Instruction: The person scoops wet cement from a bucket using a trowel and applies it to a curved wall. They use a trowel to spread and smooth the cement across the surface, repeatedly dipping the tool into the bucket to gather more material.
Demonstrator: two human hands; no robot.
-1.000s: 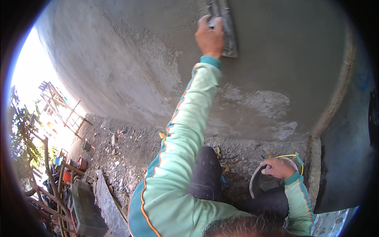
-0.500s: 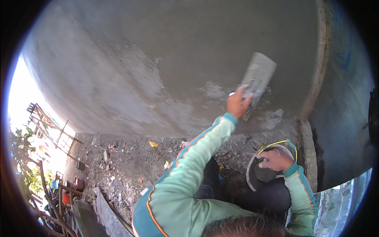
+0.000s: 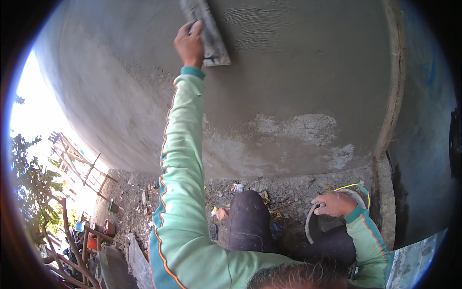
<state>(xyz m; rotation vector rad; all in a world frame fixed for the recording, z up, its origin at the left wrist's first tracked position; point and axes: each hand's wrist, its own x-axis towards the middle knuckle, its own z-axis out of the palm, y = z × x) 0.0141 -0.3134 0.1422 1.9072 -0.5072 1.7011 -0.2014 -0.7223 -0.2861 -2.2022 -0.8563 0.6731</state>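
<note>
My left hand is raised high and grips the handle of a flat grey plastering trowel, whose blade lies against the wet grey plastered wall. Fresh trowel ridges show to the right of the blade. Low at the right, my right hand grips the rim of a round grey bucket that sits on the ground beside my knee. Both arms wear light green sleeves with orange stripes.
A rougher, paler mortar patch lies low on the wall. Rubble and scraps litter the dirt ground. A vertical wall edge runs at the right. Wooden frames, plants and small pots stand at the left.
My left hand swept the trowel from high on the wall down to the right, then back up to the upper left. The right hand stayed on the bucket rim.
</note>
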